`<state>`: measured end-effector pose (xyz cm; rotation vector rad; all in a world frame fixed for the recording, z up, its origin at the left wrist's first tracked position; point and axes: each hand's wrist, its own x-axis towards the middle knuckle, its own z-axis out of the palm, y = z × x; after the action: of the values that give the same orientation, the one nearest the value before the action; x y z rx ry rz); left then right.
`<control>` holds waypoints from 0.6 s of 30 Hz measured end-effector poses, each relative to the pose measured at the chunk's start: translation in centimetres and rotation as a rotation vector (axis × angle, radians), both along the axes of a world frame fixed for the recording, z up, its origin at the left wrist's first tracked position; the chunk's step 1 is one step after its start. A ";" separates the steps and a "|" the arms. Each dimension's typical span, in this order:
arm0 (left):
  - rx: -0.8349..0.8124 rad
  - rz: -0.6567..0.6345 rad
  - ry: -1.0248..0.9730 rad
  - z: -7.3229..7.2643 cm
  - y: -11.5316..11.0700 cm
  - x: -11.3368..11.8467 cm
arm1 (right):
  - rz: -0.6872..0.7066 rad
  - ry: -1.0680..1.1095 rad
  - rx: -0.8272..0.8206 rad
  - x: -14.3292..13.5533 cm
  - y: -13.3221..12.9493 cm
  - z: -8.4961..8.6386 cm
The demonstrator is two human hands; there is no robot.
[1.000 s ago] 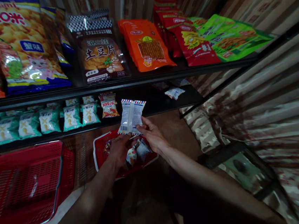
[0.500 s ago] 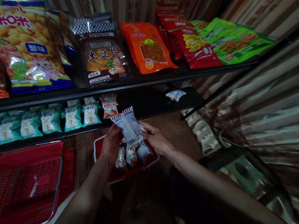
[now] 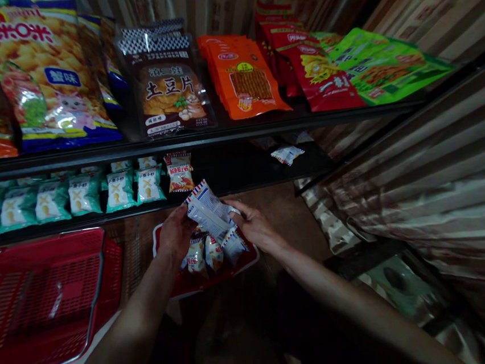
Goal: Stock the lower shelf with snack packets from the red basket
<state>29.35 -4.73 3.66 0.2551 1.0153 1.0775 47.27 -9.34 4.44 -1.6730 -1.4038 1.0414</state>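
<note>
Between my hands is a small white snack bag (image 3: pixel 210 211) with a red-and-blue striped edge, its printed back facing up and tilted. My left hand (image 3: pixel 175 229) grips its left side, and my right hand (image 3: pixel 253 224) pinches its right side with the thumb on top. Just beneath is a red basket (image 3: pixel 179 288) with a pale rim, holding several similar snack bags (image 3: pixel 214 252). Another bag of this kind, with orange print (image 3: pixel 180 172), stands on the lower shelf just beyond my left hand.
Green-and-white snack packets (image 3: pixel 85 194) line the lower shelf (image 3: pixel 233 174) at left; a white packet (image 3: pixel 287 155) lies at its right. Above, a black shelf (image 3: pixel 237 130) carries larger snack bags. A bigger red basket (image 3: pixel 44 304) sits at left, and a pleated curtain (image 3: pixel 435 186) hangs at right.
The held snack bag has tilted, its top edge turning to the left and its lower end shifting right and down. Both hands still hold it over the basket.
</note>
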 end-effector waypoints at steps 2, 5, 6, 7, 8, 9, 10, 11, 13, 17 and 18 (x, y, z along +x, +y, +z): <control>-0.002 0.012 0.016 0.0 0.0 -0.1 | 0.044 -0.183 0.106 0.0 -0.1 0.2; -0.012 0.015 0.047 -0.1 0.1 -0.1 | 0.133 -0.412 0.292 0.1 -0.3 0.1; -0.019 0.017 0.055 -0.1 0.1 -0.2 | 0.174 -0.460 0.342 0.1 -0.4 -0.1; -0.028 0.020 0.060 -0.1 0.1 -0.2 | 0.221 -0.500 0.384 0.1 -0.4 -0.3; -0.037 0.022 0.065 0.0 0.1 -0.2 | 0.270 -0.534 0.417 0.1 -0.4 -0.4; -0.048 0.024 0.072 0.0 0.2 -0.2 | 0.317 -0.564 0.440 0.0 -0.4 -0.5; -0.056 0.026 0.077 0.0 0.2 -0.2 | 0.358 -0.591 0.453 0.0 -0.4 -0.5; -0.062 0.026 0.079 0.1 0.2 -0.2 | 0.390 -0.617 0.456 -0.1 -0.5 -0.5; -0.069 0.027 0.077 0.2 0.2 -0.3 | 0.440 -0.658 0.437 -0.4 -0.6 -0.1; -0.074 0.009 0.083 0.2 0.2 -0.3 | 0.498 -0.702 0.336 -1.0 -0.8 0.7; -0.072 -0.003 0.082 0.3 0.2 -0.3 | 0.510 -0.698 0.298 -1.1 -0.9 0.8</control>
<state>29.01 -4.51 3.94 0.2440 1.1250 1.0318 46.14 -10.24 5.26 -1.5473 -2.3945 0.4428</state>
